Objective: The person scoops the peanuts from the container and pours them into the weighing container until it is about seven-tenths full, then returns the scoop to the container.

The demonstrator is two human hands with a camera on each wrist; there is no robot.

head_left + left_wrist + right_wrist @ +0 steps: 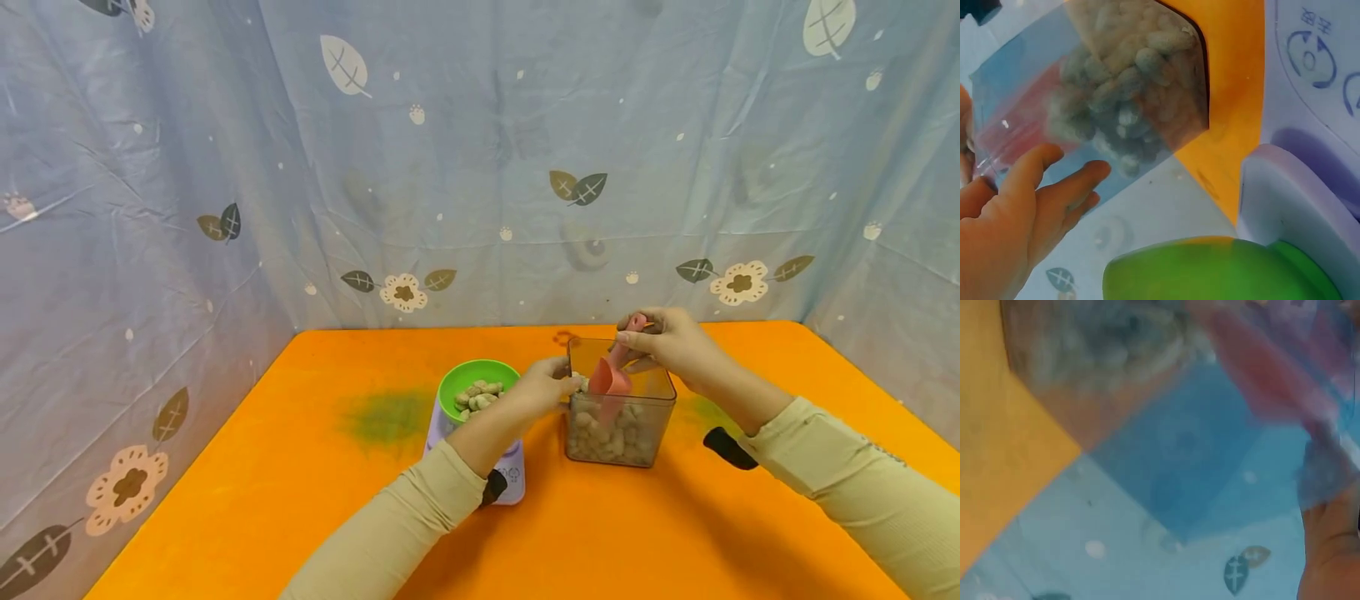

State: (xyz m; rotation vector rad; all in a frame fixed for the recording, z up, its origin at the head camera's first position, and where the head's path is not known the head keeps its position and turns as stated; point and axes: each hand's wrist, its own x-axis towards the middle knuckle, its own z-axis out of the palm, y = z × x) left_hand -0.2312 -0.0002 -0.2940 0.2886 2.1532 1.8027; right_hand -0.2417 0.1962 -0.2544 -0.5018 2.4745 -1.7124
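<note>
My right hand [667, 337] grips the handle of a pink scoop [611, 379], whose bowl dips inside a clear, smoky plastic container [656, 429]. Unshelled peanuts [611, 437] fill the lower part of that container. At its left side, my left hand [536, 390] holds the wall near the rim; in the left wrist view the fingers [1075, 184] lie along the outside. Left of the container, a green bowl [459, 377] with several peanuts [478, 397] sits on a purple kitchen scale [513, 492], partly hidden by my left forearm. The right wrist view is blurred around the scoop [1266, 375].
An orange tabletop [315, 500] carries the scale and container. Patterned blue curtain [480, 167] encloses the back and sides. Black bands [729, 448] show at both wrists.
</note>
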